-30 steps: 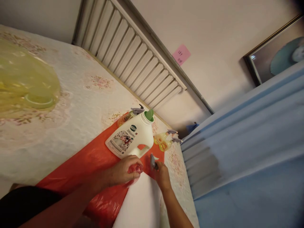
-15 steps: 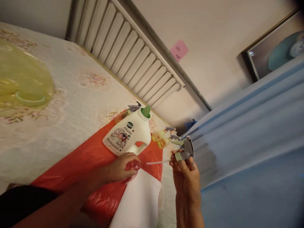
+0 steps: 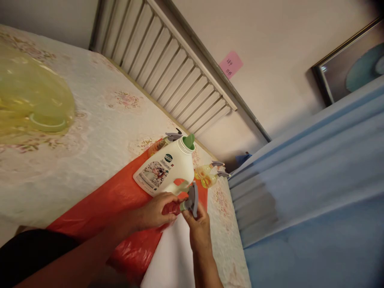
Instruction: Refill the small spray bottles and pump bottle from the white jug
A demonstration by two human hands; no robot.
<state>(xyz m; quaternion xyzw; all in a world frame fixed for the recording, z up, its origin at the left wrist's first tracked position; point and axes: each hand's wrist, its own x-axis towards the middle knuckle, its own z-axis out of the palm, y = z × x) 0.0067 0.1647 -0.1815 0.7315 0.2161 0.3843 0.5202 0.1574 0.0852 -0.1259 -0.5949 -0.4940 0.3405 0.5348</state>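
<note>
Left hand (image 3: 156, 210): clamped round a small red bottle (image 3: 171, 208), steadying its neck.
Right hand (image 3: 196, 226): pinching a grey spray head (image 3: 191, 200) right at that neck.
Just beyond: white jug (image 3: 168, 170), funnel (image 3: 189, 141) in its mouth, on a red bag (image 3: 105, 204).
Farther: yellow spray bottles (image 3: 207, 176).

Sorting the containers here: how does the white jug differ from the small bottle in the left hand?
The white jug is far bigger than the small bottle. The jug is opaque white with a picture label; the bottle looks clear and reddish. The jug lies free, while the left hand grips the bottle. Both are over the red bag.
</note>
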